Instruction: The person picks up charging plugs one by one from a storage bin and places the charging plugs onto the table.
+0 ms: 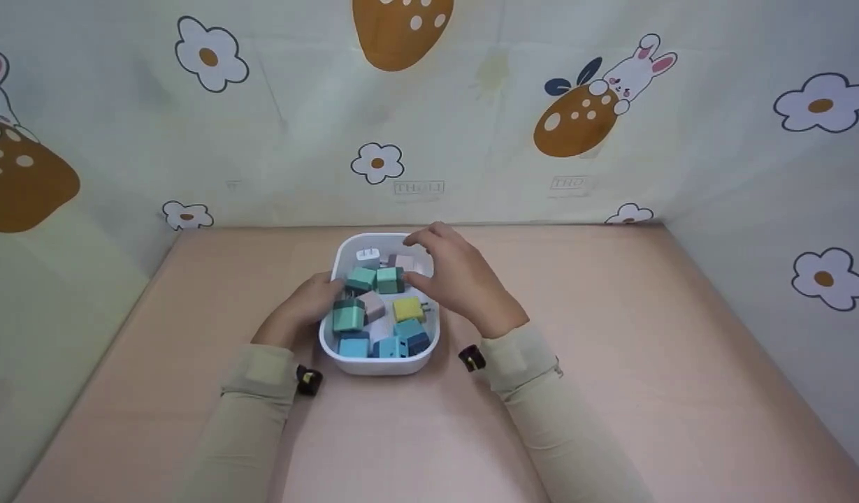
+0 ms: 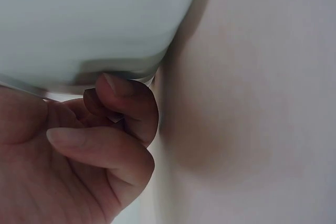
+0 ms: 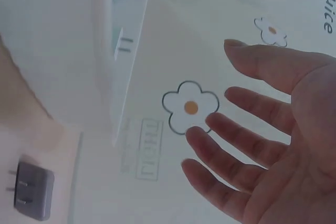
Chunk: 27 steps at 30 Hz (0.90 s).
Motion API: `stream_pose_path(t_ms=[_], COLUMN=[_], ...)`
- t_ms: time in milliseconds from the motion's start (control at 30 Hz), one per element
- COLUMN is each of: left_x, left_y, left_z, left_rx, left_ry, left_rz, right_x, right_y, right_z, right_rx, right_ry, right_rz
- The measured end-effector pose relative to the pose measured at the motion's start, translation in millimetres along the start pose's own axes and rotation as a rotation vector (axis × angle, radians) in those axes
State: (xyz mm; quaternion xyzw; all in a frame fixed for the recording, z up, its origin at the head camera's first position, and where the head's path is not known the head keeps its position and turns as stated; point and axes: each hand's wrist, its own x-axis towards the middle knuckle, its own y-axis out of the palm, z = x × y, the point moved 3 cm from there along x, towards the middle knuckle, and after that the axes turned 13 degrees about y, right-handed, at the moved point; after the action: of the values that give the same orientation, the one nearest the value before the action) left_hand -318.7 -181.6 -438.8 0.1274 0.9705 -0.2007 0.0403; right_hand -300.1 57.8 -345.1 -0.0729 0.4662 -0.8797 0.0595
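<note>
A white plastic bin (image 1: 380, 367) stands on the table, holding several charger plugs. Among them are a white plug (image 1: 367, 257), green plugs (image 1: 348, 316), a yellow plug (image 1: 408, 309), pinkish ones (image 1: 372, 305) and blue ones (image 1: 354, 345). My left hand (image 1: 309, 302) holds the bin's left side, thumb at the rim; curled fingers (image 2: 131, 95) lie against the outer wall in the left wrist view. Over the bin's right rim hovers my right hand (image 1: 460, 276), thumb and fingers spread with nothing between them. In the right wrist view its fingers (image 3: 226, 161) are apart from the bin.
A dark grey charger plug (image 3: 34, 190) lies on the table beside the bin in the right wrist view; the head view hides it. Behind the pinkish tabletop (image 1: 611, 293) rises a patterned cloth (image 1: 471, 126) that also closes off both sides.
</note>
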Motion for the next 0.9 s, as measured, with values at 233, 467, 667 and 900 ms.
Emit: stream_pose_path(t_ms=[233,467,667,900], left_x=[-0.6,0.3,0.7,-0.9], left_y=[0.7,-0.6,-3.0,-1.6], left_z=[1.0,-1.0,-1.1,-0.8], left_rx=[-0.014,-0.012,0.004,-0.021], left_ry=[0.013,0.052,0.059,0.034], left_rz=[0.012,0.018,0.018,0.014], right_x=[-7.3,-10.1,-10.3,-9.8], right_y=[26,53,69,77], right_z=[14,19,19,14], right_rx=[-0.028,-0.105,-0.134,-0.118], right_ry=[-0.093,-0.167,-0.181,-0.155], right_rz=[0.114,0.163,0.206,0.237])
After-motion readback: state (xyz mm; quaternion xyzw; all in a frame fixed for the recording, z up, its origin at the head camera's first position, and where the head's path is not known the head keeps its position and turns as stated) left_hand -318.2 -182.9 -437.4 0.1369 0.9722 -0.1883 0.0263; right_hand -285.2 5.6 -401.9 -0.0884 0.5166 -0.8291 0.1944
